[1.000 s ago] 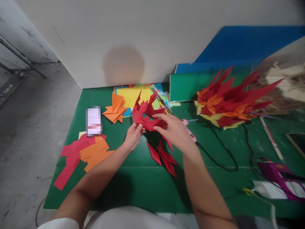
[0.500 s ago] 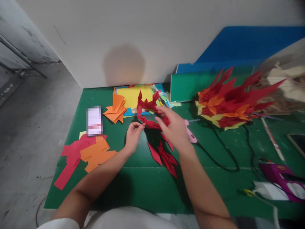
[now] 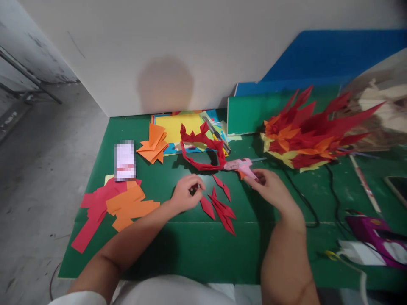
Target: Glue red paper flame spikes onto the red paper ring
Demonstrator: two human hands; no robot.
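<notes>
A ring of folded red paper (image 3: 203,166) with pointed tips rests on the green table. Beside its right end lies a pink hot glue gun (image 3: 243,165), its nozzle end against the red paper. My right hand (image 3: 275,190) has its fingers and thumb closed round the glue gun's handle. In front of the ring, my left hand (image 3: 188,192) is curled, thumb and forefinger brought together; what is between them, if anything, I cannot make out. Its fingertips are close to a red folded paper diamond (image 3: 207,208). Several more folded red pieces (image 3: 224,212) lie to the right of that.
Orange paper pieces (image 3: 155,144), red strips (image 3: 92,212) and a phone-like pixelated object (image 3: 125,161) lie at left. Behind the ring are yellow sheets (image 3: 176,129) and a utility knife (image 3: 222,142). A flame-like paper headpiece (image 3: 305,140) and a black cord (image 3: 299,195) are at right.
My right hand has left the red ring, moved right and closed on the glue gun's handle. My left hand has come away from the ring, toward me, near the loose red pieces.
</notes>
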